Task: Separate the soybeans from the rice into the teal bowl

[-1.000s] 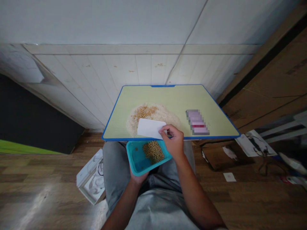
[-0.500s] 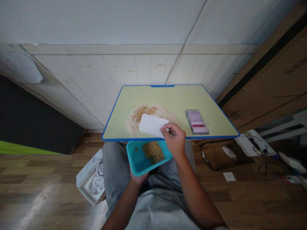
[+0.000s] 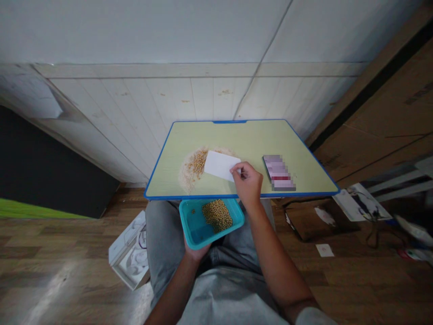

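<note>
Card [image 3: 220, 165] juts left from pinching right hand [image 3: 248, 183]; left hand [image 3: 196, 253] beneath teal bin [image 3: 193, 228], grip hidden.

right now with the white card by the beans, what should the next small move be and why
Perhaps ease the white card left against the loose beans: the right grip pinches its right end, its free left edge borders them, and they lie among pale grains; the left grip supports a teal tub containing greenish beans.

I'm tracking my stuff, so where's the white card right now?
In the head view, the card is in your right hand, over the pale grains, with yellow beans to its left and the phone to its right.
</note>
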`<move>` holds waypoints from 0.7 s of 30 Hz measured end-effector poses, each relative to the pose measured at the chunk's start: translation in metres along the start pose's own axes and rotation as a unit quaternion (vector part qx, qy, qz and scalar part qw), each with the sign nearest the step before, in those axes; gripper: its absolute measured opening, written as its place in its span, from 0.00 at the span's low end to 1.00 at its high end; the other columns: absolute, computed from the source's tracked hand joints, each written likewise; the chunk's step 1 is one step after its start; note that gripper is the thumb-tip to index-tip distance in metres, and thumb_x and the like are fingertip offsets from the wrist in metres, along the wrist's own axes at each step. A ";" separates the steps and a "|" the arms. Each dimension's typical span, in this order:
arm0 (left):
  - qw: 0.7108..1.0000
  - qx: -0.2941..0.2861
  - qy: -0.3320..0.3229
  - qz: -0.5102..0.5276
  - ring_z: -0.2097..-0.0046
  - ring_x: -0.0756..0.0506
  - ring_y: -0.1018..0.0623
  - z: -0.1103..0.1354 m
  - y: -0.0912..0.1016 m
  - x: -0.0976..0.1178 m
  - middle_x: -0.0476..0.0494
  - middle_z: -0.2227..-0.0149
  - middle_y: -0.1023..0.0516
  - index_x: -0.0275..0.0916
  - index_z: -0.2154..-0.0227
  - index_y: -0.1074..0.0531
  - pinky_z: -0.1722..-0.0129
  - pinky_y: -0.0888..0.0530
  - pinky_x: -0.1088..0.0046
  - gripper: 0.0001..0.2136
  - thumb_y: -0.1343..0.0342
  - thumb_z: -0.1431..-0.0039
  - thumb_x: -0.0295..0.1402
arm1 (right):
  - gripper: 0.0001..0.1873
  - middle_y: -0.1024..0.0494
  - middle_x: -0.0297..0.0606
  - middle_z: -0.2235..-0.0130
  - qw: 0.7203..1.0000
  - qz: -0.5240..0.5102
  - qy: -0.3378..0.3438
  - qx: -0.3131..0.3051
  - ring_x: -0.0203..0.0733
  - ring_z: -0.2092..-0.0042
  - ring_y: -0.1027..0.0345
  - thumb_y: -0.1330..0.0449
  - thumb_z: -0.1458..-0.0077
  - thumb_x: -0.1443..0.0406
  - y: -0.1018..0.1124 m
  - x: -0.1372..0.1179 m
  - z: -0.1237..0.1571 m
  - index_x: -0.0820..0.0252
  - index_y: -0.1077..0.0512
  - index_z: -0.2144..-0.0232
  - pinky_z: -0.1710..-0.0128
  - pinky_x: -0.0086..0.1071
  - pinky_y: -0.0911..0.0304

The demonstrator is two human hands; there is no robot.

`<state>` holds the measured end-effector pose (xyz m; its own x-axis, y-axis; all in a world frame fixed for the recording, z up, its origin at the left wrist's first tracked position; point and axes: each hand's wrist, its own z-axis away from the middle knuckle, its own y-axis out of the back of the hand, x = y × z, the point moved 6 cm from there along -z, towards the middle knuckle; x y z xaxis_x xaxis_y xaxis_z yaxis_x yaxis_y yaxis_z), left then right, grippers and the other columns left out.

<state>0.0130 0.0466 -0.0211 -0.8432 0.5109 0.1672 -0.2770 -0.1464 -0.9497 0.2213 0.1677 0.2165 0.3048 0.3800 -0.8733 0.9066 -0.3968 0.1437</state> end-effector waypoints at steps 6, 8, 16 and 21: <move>1.000 -0.001 -0.016 0.006 0.11 0.32 0.51 0.000 -0.001 0.002 0.46 0.20 0.25 0.49 0.27 0.20 0.14 0.54 0.34 0.41 0.68 0.19 0.65 | 0.08 0.19 0.29 0.70 0.999 -0.002 0.002 0.040 0.39 0.69 0.31 0.35 0.41 0.71 0.009 0.006 -0.018 0.52 0.20 0.70 0.65 0.34 0.37; 1.000 0.002 -0.015 0.009 0.11 0.33 0.51 0.000 0.001 0.002 0.47 0.21 0.24 0.49 0.29 0.19 0.14 0.55 0.34 0.41 0.69 0.19 0.64 | 0.08 0.18 0.29 0.70 0.998 -0.006 0.008 0.066 0.39 0.68 0.30 0.36 0.41 0.71 0.012 0.005 -0.020 0.53 0.21 0.69 0.66 0.34 0.36; 1.000 -0.012 -0.008 0.013 0.11 0.34 0.50 -0.001 -0.001 -0.001 0.47 0.21 0.24 0.50 0.30 0.18 0.13 0.58 0.37 0.40 0.69 0.19 0.62 | 0.09 0.15 0.31 0.67 0.997 0.011 0.039 0.064 0.41 0.66 0.24 0.37 0.39 0.70 0.009 0.005 -0.026 0.50 0.20 0.68 0.60 0.38 0.29; 1.000 -0.022 0.003 0.009 0.11 0.35 0.51 -0.001 -0.007 -0.002 0.47 0.21 0.24 0.53 0.30 0.18 0.14 0.59 0.35 0.38 0.66 0.20 0.63 | 0.09 0.15 0.30 0.67 0.999 0.016 0.037 0.031 0.41 0.66 0.25 0.36 0.38 0.70 0.005 0.005 -0.028 0.50 0.21 0.69 0.61 0.38 0.28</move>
<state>0.0174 0.0477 -0.0150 -0.8448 0.5142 0.1482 -0.2413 -0.1189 -0.9631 0.2359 0.1909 0.2256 0.3558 0.4253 -0.8322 0.8766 -0.4606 0.1394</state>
